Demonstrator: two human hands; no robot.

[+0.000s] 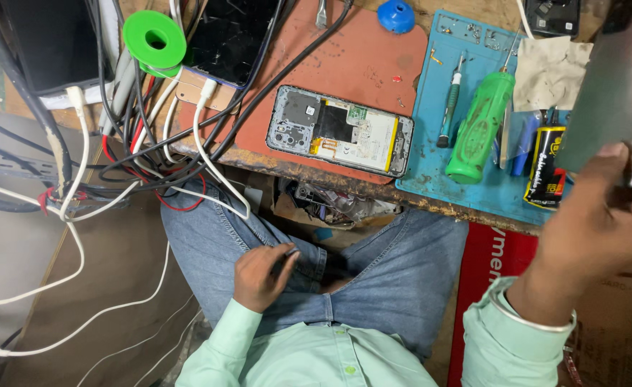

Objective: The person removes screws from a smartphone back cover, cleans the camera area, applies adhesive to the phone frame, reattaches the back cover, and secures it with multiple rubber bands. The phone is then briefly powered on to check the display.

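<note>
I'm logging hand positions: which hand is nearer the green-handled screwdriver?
Right. The right hand is raised just right of the green-handled screwdriver, gripping a grey panel; the left hand rests on the lap, below-left.

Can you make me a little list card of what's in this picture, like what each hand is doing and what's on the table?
left hand: resting on the jeans, holding nothing I can see
right hand: raised, gripping a flat grey panel
middle of table: opened phone lying flat on a reddish mat
right of phone: blue mat with a green screwdriver and a battery
left side: green spool above tangled cables
</note>
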